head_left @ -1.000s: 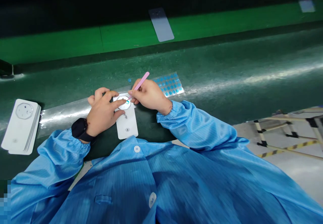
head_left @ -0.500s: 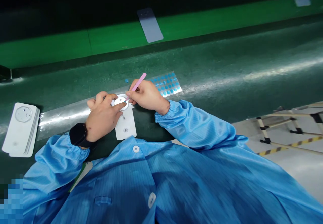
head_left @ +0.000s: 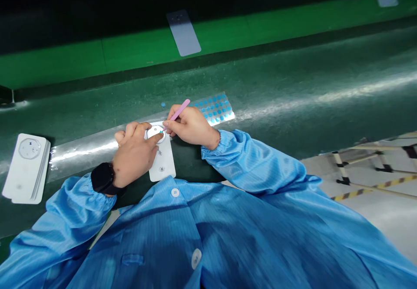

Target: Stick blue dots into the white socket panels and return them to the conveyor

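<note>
- Head view: white panel (head_left: pixel 163 162) lies flat on the dark green belt (head_left: pixel 293 89), just in front of the blue smock.
- Left hand (head_left: pixel 133 154), fingers held together, presses down on the panel's top end beside its round disc (head_left: pixel 154 131).
- Right hand (head_left: pixel 190 126) pinches pink tweezers (head_left: pixel 178 112); the tip is at the disc.
- Blue dot sticker sheet (head_left: pixel 215 106) lies just beyond the right hand.
- Stack of white panels (head_left: pixel 28 167) sits well apart at left.
</note>
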Motion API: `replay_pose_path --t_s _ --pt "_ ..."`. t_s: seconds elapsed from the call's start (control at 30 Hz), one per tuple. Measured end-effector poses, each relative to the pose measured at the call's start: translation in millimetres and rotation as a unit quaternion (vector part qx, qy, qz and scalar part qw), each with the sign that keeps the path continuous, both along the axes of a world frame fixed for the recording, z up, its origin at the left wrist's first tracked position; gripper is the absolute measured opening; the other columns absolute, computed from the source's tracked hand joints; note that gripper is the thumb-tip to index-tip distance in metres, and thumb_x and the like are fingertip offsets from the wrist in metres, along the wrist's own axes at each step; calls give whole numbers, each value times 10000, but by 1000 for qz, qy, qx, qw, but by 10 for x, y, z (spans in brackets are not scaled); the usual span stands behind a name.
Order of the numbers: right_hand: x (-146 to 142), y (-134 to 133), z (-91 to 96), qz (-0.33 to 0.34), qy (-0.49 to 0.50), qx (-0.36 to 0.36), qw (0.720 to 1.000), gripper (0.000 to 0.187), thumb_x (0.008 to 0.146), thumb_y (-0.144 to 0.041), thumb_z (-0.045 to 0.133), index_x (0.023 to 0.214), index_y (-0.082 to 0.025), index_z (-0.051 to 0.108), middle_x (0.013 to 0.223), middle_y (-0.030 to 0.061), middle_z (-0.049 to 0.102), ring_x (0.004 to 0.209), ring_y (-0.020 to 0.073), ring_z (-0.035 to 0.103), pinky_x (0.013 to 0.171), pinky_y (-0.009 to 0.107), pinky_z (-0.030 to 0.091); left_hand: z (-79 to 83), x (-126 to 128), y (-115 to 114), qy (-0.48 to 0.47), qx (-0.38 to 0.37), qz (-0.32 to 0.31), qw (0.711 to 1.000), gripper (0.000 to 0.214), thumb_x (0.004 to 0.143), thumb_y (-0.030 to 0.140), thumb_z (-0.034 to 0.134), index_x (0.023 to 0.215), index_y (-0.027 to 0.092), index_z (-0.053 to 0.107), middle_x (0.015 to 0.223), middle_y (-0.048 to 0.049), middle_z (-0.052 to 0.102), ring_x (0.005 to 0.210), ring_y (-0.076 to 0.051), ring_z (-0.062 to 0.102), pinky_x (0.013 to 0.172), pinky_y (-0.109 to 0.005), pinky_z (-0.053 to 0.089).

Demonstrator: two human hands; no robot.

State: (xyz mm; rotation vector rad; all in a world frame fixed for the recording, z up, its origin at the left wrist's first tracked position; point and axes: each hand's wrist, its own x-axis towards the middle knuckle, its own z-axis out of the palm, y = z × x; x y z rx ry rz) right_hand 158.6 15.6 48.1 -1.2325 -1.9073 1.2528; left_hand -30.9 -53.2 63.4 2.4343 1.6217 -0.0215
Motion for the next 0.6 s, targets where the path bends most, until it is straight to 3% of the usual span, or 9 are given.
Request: replay_pose_path --t_s 0.23,0.6 --pt "11 -18 -24 25 -35 81 996 148 879 -241 639 771 -194 549 676 -3 642 681 164 623 646 270 423 -7 11 3 -7 -13 -1 1000 377 925 237 539 1260 270 709 1315 -174 544 1212 -399 424 894 -554 372" --pt "36 -18 -56 46 -17 104 993 162 885 -281 598 759 -194 545 673 -6 597 655 148 547 644 273 384 1 32 0 -22 -17 1 1000 397 919 228 524 1271 255 707 1319 -191 551 1203 -410 440 865 -564 396"
